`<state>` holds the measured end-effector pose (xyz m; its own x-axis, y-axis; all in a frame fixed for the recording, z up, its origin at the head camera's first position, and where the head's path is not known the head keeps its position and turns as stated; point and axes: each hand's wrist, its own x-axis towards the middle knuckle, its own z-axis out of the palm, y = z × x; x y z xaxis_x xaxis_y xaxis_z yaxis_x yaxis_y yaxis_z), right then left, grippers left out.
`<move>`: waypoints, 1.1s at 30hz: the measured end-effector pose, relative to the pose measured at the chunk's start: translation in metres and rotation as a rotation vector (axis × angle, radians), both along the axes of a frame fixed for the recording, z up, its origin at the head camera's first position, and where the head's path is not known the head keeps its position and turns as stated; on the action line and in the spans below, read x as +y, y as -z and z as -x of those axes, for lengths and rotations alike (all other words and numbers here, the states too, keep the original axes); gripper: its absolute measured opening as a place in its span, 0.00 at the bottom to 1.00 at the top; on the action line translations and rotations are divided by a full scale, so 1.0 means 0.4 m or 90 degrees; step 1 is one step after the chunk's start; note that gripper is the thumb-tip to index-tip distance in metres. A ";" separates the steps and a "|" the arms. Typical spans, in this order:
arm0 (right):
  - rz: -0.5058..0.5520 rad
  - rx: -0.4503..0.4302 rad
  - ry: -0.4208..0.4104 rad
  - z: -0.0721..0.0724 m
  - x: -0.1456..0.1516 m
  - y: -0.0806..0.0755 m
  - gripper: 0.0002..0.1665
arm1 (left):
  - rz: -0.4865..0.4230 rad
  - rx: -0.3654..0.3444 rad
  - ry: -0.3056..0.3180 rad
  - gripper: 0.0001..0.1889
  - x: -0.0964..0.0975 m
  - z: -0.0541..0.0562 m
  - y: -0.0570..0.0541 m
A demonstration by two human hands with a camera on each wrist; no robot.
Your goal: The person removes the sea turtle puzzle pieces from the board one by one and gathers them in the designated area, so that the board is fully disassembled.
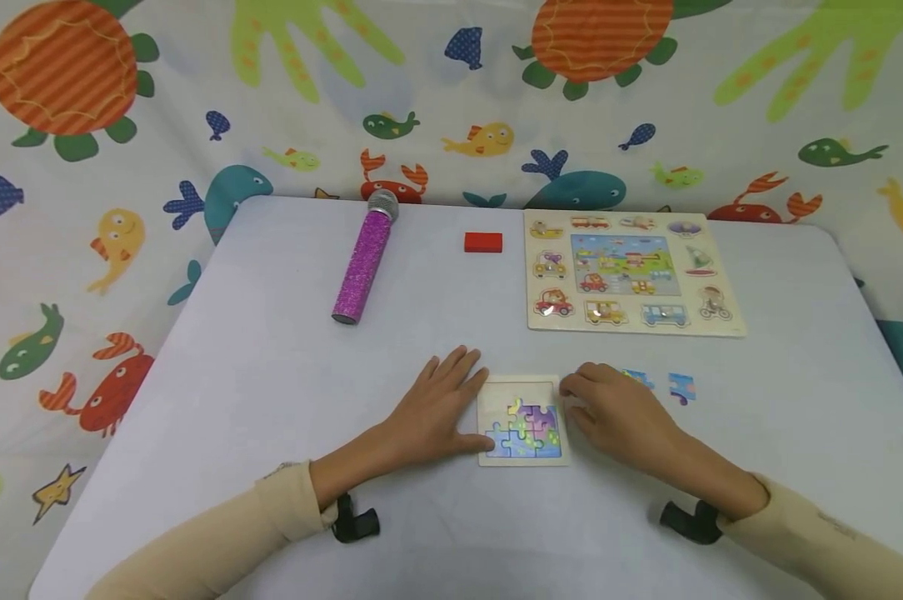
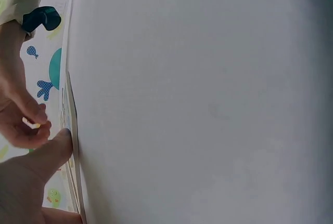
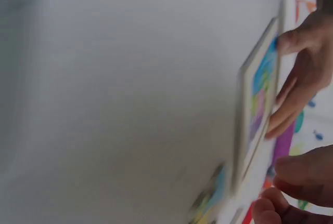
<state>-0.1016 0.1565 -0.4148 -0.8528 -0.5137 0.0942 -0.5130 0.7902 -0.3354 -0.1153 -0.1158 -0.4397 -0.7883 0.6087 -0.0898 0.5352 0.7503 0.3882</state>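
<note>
A small wooden jigsaw tray lies on the table, with several joined pieces in its lower and right parts. My left hand rests at its left side with fingers spread; its thumb presses the near left edge and the fingertips reach the upper left corner. Close by the tray's right edge is my right hand, fingers bent and thumb near them. I cannot tell whether a piece is between those fingertips. Loose jigsaw pieces lie just right of the right hand, some partly hidden behind it.
A wooden peg puzzle board lies at the back right. Left of it are a red block and a microphone with a glittery pink handle. A sea-animal patterned cloth hangs behind the white table.
</note>
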 end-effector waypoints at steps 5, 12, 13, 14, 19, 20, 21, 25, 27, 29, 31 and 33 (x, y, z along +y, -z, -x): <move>-0.005 -0.038 -0.061 0.011 -0.072 -0.001 0.18 | -0.004 -0.003 0.001 0.51 -0.001 -0.002 0.005; -0.028 -0.033 -0.096 0.025 -0.106 0.022 0.15 | -0.001 0.011 0.014 0.50 0.002 -0.002 0.005; -0.027 -0.034 -0.098 0.028 -0.107 0.023 0.16 | 0.000 0.013 0.014 0.50 0.002 -0.002 0.004; -0.026 -0.038 -0.098 0.030 -0.109 0.022 0.15 | 0.002 0.016 0.014 0.50 0.001 -0.001 0.003; -0.027 -0.093 -0.087 0.046 -0.115 0.017 0.17 | 0.003 0.016 0.016 0.50 0.001 0.002 -0.002; -0.027 -0.107 -0.082 0.048 -0.116 0.017 0.17 | 0.003 0.013 0.016 0.50 0.001 0.002 -0.003; -0.026 -0.120 -0.078 0.049 -0.117 0.017 0.18 | 0.003 0.011 0.017 0.50 0.001 0.002 -0.004; 0.000 -0.160 -0.064 0.052 -0.120 0.022 0.18 | 0.005 0.005 0.013 0.50 0.000 0.001 -0.004; 0.017 -0.174 -0.057 0.052 -0.122 0.025 0.17 | 0.004 0.007 0.011 0.50 -0.001 0.002 -0.005; 0.029 -0.184 -0.052 0.053 -0.123 0.028 0.17 | 0.006 0.006 0.010 0.50 -0.002 0.002 -0.004; 0.036 -0.187 -0.048 0.052 -0.123 0.029 0.16 | 0.006 0.008 0.010 0.50 -0.002 0.003 -0.003; 0.041 -0.190 -0.046 0.051 -0.123 0.030 0.16 | 0.006 0.010 0.010 0.50 -0.002 0.003 -0.001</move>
